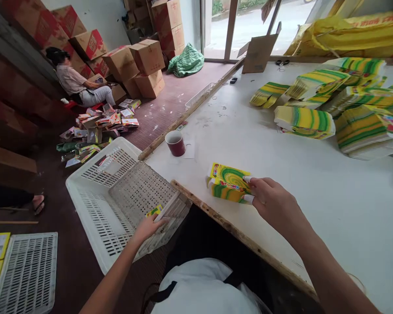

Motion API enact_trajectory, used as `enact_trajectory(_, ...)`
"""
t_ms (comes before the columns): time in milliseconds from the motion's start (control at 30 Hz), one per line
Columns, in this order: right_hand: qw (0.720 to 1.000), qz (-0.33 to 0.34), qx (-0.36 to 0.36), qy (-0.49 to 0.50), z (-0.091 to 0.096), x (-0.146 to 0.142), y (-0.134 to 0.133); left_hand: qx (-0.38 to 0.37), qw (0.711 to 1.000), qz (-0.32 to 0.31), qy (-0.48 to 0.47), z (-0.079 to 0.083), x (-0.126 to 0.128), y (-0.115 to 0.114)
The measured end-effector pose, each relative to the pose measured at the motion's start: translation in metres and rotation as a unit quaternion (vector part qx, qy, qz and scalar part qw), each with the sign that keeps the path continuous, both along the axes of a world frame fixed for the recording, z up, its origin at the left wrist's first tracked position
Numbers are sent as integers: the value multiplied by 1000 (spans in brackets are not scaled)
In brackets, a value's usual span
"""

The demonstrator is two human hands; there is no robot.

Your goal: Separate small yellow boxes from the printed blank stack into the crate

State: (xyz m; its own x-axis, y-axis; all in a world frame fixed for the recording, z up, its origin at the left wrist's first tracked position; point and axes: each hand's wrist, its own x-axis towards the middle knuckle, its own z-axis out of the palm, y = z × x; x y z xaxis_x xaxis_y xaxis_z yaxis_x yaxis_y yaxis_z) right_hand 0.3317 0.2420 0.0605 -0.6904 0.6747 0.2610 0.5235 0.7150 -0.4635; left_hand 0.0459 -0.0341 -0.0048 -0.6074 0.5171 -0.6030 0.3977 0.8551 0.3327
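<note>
My right hand [270,198] pinches one end of a yellow-and-green printed carton [231,181] with a swirl design, low over the white tabletop. Two of the carton's printed sides show, and its near end lies between thumb and fingers. To the left, my left hand [149,227] is closed on the near rim of a white plastic crate [85,218], partly hiding that rim. Just beyond its thumb, a small yellow-green carton [154,211] shows inside the crate; whether the thumb touches it I cannot tell.
A maroon mug [177,146] stands near the table's wooden edge [222,218]. Stacks of flattened cartons [304,122] lie at right, with an open cardboard box [258,52] behind. A seated person [80,83], packets [108,120] and boxes [147,56] are across the floor.
</note>
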Motion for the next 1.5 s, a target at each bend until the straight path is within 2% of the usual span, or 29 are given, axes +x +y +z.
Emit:
enact_trajectory(167, 998, -17, 64, -1, -1, -3, -3, -111, 990, -85, 33, 1, 2, 9)
enact_trajectory(300, 997, -21, 71, 3, 0, -2, -4, -156, 979, -121, 50, 3, 11, 11)
enact_trajectory(500, 998, -20, 54, 5, 0, -3, -3, -158, 974, -156, 35, 3, 43, 2)
enact_trajectory(600, 998, -19, 51, 14, -3, -5, -1, -144, 977, -153, 28, 2, 57, 1)
enact_trajectory(667, 999, -25, 40, 25, -5, -6, 1, -133, 980, -143, 27, 7, 59, 3)
enact_trajectory(800, 994, -58, -32, 90, 4, -7, 1, -58, 988, -123, 70, 39, 49, 17)
enact_trajectory(833, 989, -65, -64, 116, 9, -7, -1, -4, 990, -116, 81, 50, 48, 23)
enact_trajectory(900, 974, -56, -135, 174, 21, -8, -8, 170, 980, -94, 49, 69, 52, 40)
enact_trajectory(933, 964, -42, -166, 204, 26, -9, -13, 278, 957, -82, -8, 77, 59, 51)
enact_trajectory(967, 953, -25, -194, 231, 30, -10, -20, 377, 919, -75, -84, 83, 68, 64)
enact_trajectory(1000, 943, -9, -217, 251, 33, -12, -27, 458, 871, -67, -164, 87, 80, 78)
enact_trajectory(1067, 926, 13, -256, 277, 36, -16, -41, 569, 767, -39, -294, 93, 107, 108)
enact_trajectory(1100, 919, 19, -273, 284, 35, -18, -48, 591, 727, -12, -349, 95, 120, 123)
enact_trajectory(1167, 907, 26, -302, 294, 34, -21, -59, 609, 656, 100, -435, 99, 142, 149)
enact_trajectory(1267, 894, 20, -320, 314, 32, -21, -70, 601, 568, 231, -512, 109, 160, 173)
enact_trajectory(1333, 884, 16, -332, 328, 34, -21, -76, 600, 533, 287, -523, 115, 164, 181)
enact_trajectory(1400, 875, 25, -352, 331, 35, -23, -82, 601, 520, 325, -513, 118, 162, 184)
enact_trajectory(1467, 875, 35, -362, 320, 34, -25, -86, 601, 529, 348, -487, 119, 159, 186)
enact_trajectory(1500, 880, 36, -357, 311, 32, -27, -87, 600, 544, 352, -470, 118, 157, 186)
